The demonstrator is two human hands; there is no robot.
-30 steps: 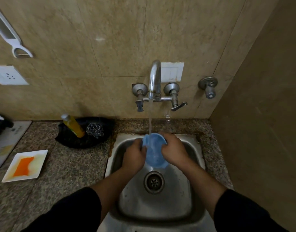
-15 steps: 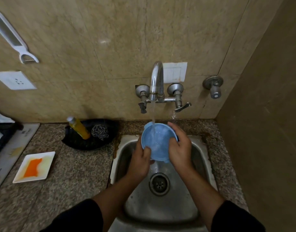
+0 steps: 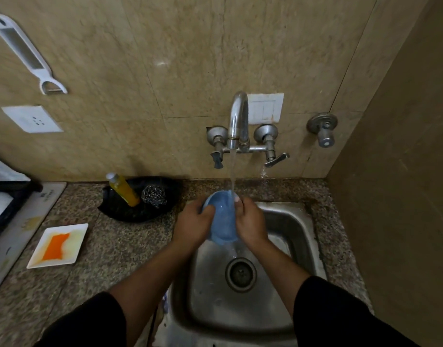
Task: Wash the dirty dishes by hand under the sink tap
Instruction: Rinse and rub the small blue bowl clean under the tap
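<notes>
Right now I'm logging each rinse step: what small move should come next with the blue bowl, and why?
Probably turn the blue bowl between the left hand and right hand, since the tap stream strikes only its far rim and runs down one side.

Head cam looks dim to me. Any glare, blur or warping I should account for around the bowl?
Head view: dim overall, dark corners; small glare spot on the wall tile; wide-angle bending toward the edges, as at the peeler; bowl and both hands slightly soft; water stream readable.
</notes>
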